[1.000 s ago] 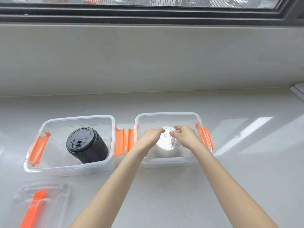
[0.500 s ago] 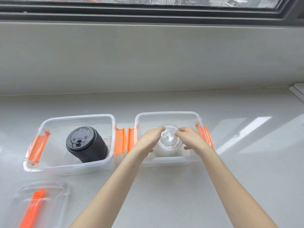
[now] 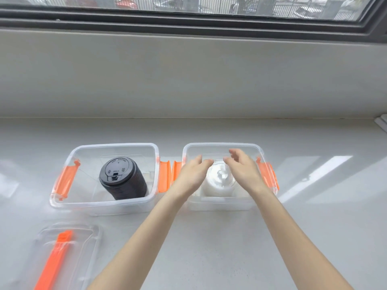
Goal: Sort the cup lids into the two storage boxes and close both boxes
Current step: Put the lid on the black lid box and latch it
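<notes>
Left hand (image 3: 193, 174): extended forward over the left half of the right storage box (image 3: 222, 145), palm turned inward, fingers loosely spread and slightly curled. Nothing is gripped; whether the fingertips touch the clear lids cannot be told.

Right hand (image 3: 243, 169): held over the right half of the same box, palm facing the left hand, fingers parted and relaxed. Nothing is held.

Clear cup lids (image 3: 219, 181): a stack is seen standing inside the right storage box, between and below the two hands, near the box's front wall. No writing can be made out on them.

Black cup lids (image 3: 121, 178): a stack is set inside the left storage box (image 3: 104, 146), leaning slightly, toward the front right part of that box. Raised lettering runs along the top lid's rim; it is too small to be read with certainty. A small closing tab is seen at the lid's front edge.

Both boxes: transparent, uncovered, placed side by side at the middle of the white counter (image 3: 314, 237), with orange clasps (image 3: 166, 178) folded out at their short ends; the inner clasps nearly touch.

Box cover (image 3: 62, 258): clear, with an orange strip, laid flat near the counter's front left corner, in front of the left box.

Window frame (image 3: 188, 24): dark, above the back wall.
</notes>
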`<control>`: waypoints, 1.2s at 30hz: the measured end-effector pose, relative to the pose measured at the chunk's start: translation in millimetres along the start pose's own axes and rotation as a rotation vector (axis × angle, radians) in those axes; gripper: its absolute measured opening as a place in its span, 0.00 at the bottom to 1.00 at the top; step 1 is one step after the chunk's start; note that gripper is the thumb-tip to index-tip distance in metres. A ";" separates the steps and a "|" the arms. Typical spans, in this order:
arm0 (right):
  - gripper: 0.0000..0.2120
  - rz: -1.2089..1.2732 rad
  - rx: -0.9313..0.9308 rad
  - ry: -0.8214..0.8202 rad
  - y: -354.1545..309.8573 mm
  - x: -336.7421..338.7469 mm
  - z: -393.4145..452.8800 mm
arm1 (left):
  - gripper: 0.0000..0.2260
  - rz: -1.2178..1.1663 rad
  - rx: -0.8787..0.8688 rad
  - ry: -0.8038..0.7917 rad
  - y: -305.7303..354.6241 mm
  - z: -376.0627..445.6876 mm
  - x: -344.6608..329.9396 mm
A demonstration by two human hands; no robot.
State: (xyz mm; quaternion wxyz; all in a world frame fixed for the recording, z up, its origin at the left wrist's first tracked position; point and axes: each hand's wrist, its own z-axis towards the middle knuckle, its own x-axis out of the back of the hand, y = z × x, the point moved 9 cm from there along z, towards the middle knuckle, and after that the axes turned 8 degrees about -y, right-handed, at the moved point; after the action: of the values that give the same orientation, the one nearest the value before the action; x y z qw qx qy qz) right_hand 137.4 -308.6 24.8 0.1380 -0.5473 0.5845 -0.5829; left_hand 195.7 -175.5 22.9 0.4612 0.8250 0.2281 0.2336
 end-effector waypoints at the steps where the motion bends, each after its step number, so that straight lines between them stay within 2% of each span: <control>1: 0.17 0.052 0.102 0.058 -16.7 -1.6 -9.0 | 0.23 -0.005 -0.070 0.020 4.5 -12.4 8.6; 3: 0.11 0.135 0.270 0.103 -48.4 -13.7 -31.8 | 0.17 -0.014 -0.186 0.046 7.3 -41.7 27.1; 6: 0.08 0.187 0.410 0.006 -77.8 -53.8 -62.9 | 0.10 0.000 -0.278 0.078 -7.1 -84.9 57.2; 9: 0.11 0.183 0.494 -0.136 -96.7 -103.1 -89.1 | 0.09 0.005 -0.302 0.158 -30.4 -121.2 93.9; 12: 0.07 0.095 0.518 -0.246 -101.3 -157.0 -105.2 | 0.08 0.019 -0.258 0.259 -61.3 -154.1 133.9; 15: 0.04 0.047 0.458 -0.334 -91.0 -209.7 -111.1 | 0.12 0.068 -0.150 0.415 -103.8 -184.4 180.5; 18: 0.04 0.042 0.356 -0.357 -75.0 -247.8 -116.8 | 0.08 0.128 0.020 0.637 -150.4 -212.0 230.0; 20: 0.03 0.049 0.270 -0.359 -62.7 -268.1 -120.6 | 0.10 0.186 0.139 0.734 -179.5 -225.4 258.2; 22: 0.03 0.034 0.175 -0.383 -50.4 -287.8 -125.2 | 0.14 0.239 0.223 0.747 -207.0 -230.0 275.5; 28: 0.19 -0.060 -0.069 -0.495 -23.3 -333.8 -138.6 | 0.19 0.389 0.375 0.697 -262.7 -226.7 291.5; 31: 0.23 -0.194 -0.072 -0.474 -17.9 -345.4 -141.9 | 0.18 0.410 0.384 0.689 -272.9 -224.4 292.6; 36: 0.22 -0.349 -0.018 -0.408 -20.3 -346.3 -142.3 | 0.14 0.466 0.379 0.691 -277.7 -223.3 295.6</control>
State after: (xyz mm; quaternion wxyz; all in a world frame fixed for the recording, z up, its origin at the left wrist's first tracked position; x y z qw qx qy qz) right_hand 159.1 49.8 -83.2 0.1453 -0.7471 0.4465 -0.4704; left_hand 250.5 276.3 -62.3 0.1340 0.7978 0.2158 0.5468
